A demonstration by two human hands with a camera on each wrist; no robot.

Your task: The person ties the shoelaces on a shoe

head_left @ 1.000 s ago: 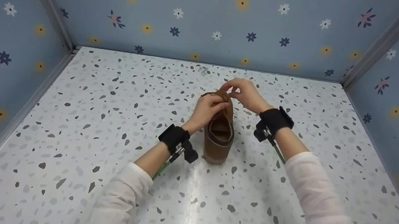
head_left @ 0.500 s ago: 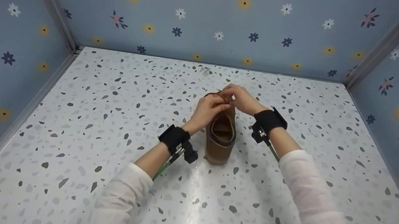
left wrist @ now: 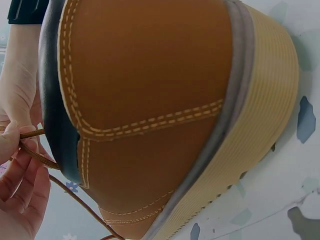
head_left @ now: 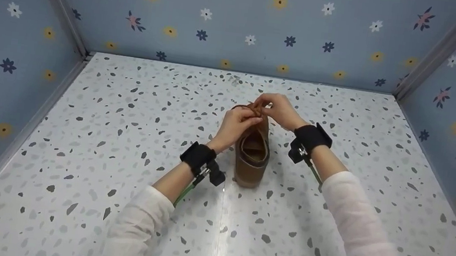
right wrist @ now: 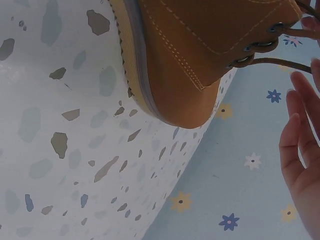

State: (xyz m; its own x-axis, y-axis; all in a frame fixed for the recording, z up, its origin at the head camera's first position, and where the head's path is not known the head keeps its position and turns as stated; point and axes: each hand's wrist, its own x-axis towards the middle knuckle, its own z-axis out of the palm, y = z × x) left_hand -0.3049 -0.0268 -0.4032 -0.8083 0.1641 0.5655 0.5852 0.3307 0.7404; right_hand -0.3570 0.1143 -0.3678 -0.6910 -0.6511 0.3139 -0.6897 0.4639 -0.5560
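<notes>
Here, my left grip (head_left: pixel 234 125) and right grip (head_left: pixel 280 110) pinch brown laces (right wrist: pixel 300 33) atop the shoe (head_left: pixel 248 174), heel toward me, right grip nearer its far-pointing toe.

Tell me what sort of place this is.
Most likely a small booth set up for recording handwork: flower-patterned panels with grey corner posts border three sides of a speckled white surface bearing a brown shoe, and black wrist straps carry small devices.
</notes>
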